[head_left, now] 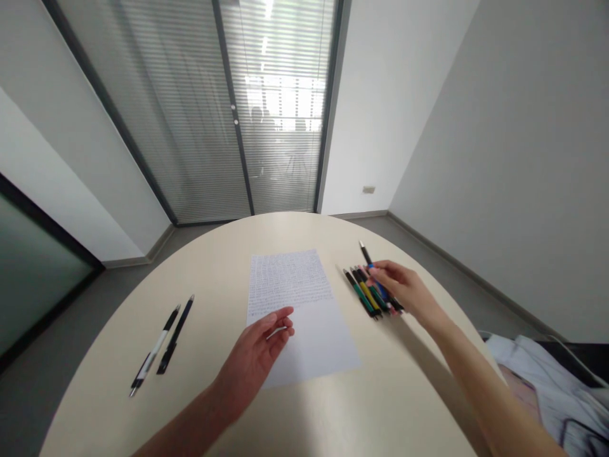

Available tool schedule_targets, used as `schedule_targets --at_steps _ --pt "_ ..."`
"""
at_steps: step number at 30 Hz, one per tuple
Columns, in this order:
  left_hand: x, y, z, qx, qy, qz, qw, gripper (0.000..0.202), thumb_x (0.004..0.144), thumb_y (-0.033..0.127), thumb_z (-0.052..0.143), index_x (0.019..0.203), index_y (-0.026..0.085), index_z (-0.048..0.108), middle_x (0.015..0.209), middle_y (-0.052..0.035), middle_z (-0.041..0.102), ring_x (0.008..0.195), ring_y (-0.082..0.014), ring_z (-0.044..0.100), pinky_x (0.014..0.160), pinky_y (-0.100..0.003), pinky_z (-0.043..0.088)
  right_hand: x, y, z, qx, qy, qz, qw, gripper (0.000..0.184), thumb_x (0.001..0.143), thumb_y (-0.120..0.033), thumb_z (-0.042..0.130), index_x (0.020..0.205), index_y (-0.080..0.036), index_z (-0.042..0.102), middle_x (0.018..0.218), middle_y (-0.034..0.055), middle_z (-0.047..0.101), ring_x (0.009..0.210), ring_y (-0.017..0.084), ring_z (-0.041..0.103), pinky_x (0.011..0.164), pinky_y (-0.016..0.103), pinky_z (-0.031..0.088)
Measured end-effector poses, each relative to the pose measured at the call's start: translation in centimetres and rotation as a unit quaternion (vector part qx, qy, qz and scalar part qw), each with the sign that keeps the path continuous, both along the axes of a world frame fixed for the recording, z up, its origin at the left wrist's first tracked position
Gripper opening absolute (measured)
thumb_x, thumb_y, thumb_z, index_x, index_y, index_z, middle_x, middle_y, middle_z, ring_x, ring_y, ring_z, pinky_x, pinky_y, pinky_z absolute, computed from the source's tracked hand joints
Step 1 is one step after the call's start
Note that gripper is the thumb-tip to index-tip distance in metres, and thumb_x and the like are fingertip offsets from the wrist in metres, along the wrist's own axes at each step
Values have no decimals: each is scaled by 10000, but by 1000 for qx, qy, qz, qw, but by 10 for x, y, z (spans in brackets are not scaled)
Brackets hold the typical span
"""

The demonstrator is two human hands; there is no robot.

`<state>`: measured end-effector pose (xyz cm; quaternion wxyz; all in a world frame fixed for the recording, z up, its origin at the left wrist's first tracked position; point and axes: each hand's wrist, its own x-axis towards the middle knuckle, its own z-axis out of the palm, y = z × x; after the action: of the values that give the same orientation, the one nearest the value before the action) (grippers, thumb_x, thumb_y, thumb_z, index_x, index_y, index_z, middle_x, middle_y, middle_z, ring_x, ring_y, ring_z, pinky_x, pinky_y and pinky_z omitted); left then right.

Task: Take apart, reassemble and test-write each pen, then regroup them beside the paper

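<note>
My right hand (402, 285) pinches a pen with a black and blue barrel (366, 255), its silver tip pointing up and away from me. Just beneath that hand, several pens (364, 293) in green, yellow and black lie side by side on the table, partly hidden by my fingers. My left hand (259, 349) hovers over the left edge of a sheet of paper (318, 346), palm turned inward, fingers loosely curved and holding nothing. Dense handwriting fills the sheet's upper half; its lower half is blank.
On the left of the round table (214, 266) lie a white and black pen (155, 352) and a black pen (176, 336). Beyond the right edge sit white papers or bags (537, 362) with cables. A glass partition with blinds (280, 139) stands behind the table.
</note>
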<state>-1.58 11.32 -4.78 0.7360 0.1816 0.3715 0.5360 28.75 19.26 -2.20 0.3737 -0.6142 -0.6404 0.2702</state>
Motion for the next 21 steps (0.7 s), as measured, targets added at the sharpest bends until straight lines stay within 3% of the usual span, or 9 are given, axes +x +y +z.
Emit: schedule_targets --at_steps 1,2,6,9,13,21 --pt "0 0 0 2 3 3 1000 178 853 146 600 928 90 751 985 -125 718 857 -160 677 829 -236 563 20 8 -3 39 -109 -83 990 386 829 -546 540 943 -199 667 780 64 711 606 170 605 546 267 426" --pt "-1 1 0 2 3 4 1000 188 862 141 584 928 89 752 996 -127 718 858 -160 677 828 -238 565 39 15 -7 46 -147 -129 980 359 802 -519 567 903 -196 687 800 83 715 674 210 635 593 297 441" --pt "-1 1 1 -14 -2 -2 1000 225 883 118 539 949 68 749 1003 -137 721 837 -156 678 798 -234 577 81 27 -21 37 -219 -198 955 298 778 -423 559 818 -172 714 806 139 696 692 268 637 614 357 426" --pt "0 0 2 -21 1 6 1000 232 883 97 526 925 63 751 1038 -143 718 831 -156 681 793 -240 582 83 31 -31 23 -247 -215 944 240 725 -371 616 798 -168 722 844 154 697 704 277 637 607 358 413" --pt "0 -1 5 -23 0 -1 1000 234 884 94 525 917 56 754 1017 -145 725 815 -158 686 785 -237 584 78 36 -42 -2 -247 -202 948 194 667 -362 680 750 -190 710 719 94 712 686 263 646 598 333 415" --pt "-2 1 -3 -13 -6 -20 1000 223 879 100 540 909 65 758 912 -119 737 800 -159 691 772 -224 581 76 38 -47 -3 -213 -183 960 300 683 -475 651 747 -189 712 720 76 727 694 226 658 602 299 432"
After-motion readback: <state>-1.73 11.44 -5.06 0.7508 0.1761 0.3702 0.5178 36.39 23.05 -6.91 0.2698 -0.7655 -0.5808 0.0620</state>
